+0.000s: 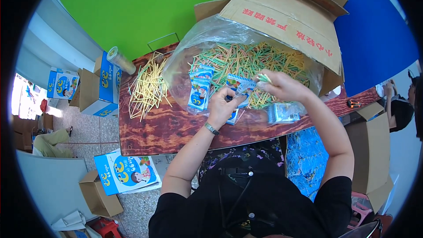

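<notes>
My left hand [221, 105] is closed on a small blue-and-white packet [240, 80], holding it upright over the pile. Just to its right, my right hand [282, 86] grips a small bundle of thin stick snacks [264, 78], whose pale green and whitish ends point at the packet's mouth. Beneath both hands, a heap of pink, green and yellow sticks [233, 57] spills from a clear plastic bag [180, 53]. More packets [198, 95] lie on the heap left of my left hand. Below my right forearm rests another packet [283, 113] in clear wrapping.
The bag comes out of a large cardboard carton [286, 11] tipped on the patterned table [150, 139]. Loose yellow sticks [150, 86] and a clear tub [121, 60] lie at the left. Blue boxes [125, 172] stand on the floor. Another person [398, 110] is at the far right.
</notes>
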`<act>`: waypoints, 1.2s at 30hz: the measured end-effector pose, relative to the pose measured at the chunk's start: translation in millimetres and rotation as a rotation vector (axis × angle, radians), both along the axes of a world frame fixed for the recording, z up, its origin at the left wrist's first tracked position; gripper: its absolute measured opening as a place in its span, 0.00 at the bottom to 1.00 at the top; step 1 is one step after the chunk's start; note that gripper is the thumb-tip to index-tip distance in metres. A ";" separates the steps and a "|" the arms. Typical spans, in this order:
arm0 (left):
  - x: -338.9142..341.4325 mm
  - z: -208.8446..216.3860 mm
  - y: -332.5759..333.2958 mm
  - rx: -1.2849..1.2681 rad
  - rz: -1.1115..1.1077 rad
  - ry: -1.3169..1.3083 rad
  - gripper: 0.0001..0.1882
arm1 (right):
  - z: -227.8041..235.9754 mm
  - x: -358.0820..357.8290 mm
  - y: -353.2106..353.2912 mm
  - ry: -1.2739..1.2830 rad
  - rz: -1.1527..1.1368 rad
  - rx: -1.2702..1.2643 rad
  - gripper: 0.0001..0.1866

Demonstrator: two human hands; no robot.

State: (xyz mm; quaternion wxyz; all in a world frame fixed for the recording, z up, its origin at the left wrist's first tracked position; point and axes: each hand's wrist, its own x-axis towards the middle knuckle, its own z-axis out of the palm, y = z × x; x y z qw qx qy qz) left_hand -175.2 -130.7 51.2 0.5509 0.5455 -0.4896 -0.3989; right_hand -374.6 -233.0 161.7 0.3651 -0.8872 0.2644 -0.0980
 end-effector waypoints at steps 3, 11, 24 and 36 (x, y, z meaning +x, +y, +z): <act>6.0 -4.8 2.6 -0.024 0.052 -0.032 0.14 | 23.2 -0.2 -3.1 0.166 -0.010 0.206 0.14; 5.9 2.0 5.1 -0.196 0.134 -0.236 0.16 | 55.0 26.4 3.9 0.274 0.165 -0.113 0.18; 8.5 0.9 6.7 -0.330 0.186 -0.322 0.14 | 51.0 46.1 3.2 0.506 0.302 -0.124 0.35; 6.2 4.6 -0.2 -0.518 0.200 -0.581 0.13 | 58.7 73.6 2.7 0.729 0.392 -0.427 0.50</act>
